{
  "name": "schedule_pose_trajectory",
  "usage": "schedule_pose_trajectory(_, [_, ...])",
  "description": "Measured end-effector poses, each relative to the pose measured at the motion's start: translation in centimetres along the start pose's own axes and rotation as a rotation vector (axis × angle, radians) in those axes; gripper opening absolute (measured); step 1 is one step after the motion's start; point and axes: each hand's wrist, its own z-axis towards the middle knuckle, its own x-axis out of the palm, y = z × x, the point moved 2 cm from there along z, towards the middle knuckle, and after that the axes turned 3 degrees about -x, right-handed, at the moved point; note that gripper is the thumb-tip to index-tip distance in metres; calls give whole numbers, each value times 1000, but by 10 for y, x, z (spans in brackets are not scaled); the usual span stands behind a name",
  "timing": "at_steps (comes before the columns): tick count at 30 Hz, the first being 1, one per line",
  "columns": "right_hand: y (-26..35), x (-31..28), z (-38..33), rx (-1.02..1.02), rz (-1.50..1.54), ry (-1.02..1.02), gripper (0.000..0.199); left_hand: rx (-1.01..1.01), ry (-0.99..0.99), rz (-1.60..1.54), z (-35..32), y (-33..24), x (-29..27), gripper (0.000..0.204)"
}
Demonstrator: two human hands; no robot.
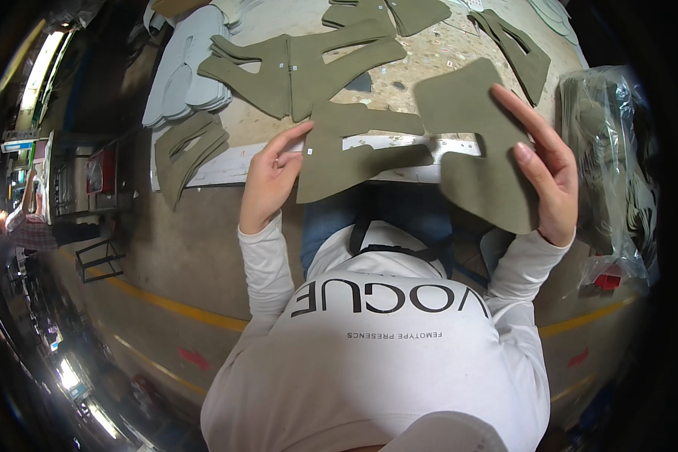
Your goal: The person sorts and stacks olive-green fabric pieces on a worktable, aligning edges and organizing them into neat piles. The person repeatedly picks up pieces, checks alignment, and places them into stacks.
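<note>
Between my hands, above the table's near edge, are two flat olive-green cut pieces. My left hand [270,175] pinches the left edge of the left cut piece [328,162], which has two prongs pointing right and a small white label. Fingers and thumb of my right hand [546,169] grip the right edge of the right cut piece [474,98], a broad shape with a notch on its left side. The prong tips lie close to that notch; whether the pieces touch I cannot tell. Part of each hand's grip is hidden behind the material.
Olive stacks [309,64] with small labels lie on the worn white table [241,162], beside a pale blue-grey stack [188,83]. Another olive stack [192,154] overhangs the front left edge. A clear plastic bag [603,143] of pieces stands at right. Far left, a person [34,230] is visible.
</note>
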Motion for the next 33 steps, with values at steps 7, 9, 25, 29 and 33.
schedule_pose_trajectory(7, [-51, 32, 16, 70, 161, 71, 43, -38, -48, -44, 2, 6, -5, 50])
schedule_pose_trajectory(9, [-81, 34, 21, 101, 110, 71, 44, 6, -5, -28, 1, 4, -5, 52])
schedule_pose_trajectory(25, [-77, -17, -1, 178, -306, -97, 36, 86, -61, 183, -3, -2, 7, 45])
schedule_pose_trajectory(29, [-8, -57, -6, -35, -481, -235, 33, 87, -113, 245, -7, -10, 12, 45])
schedule_pose_trajectory(33, [21, -47, -2, -147, -819, -296, 40, 109, -158, 328, -12, -17, 18, 48])
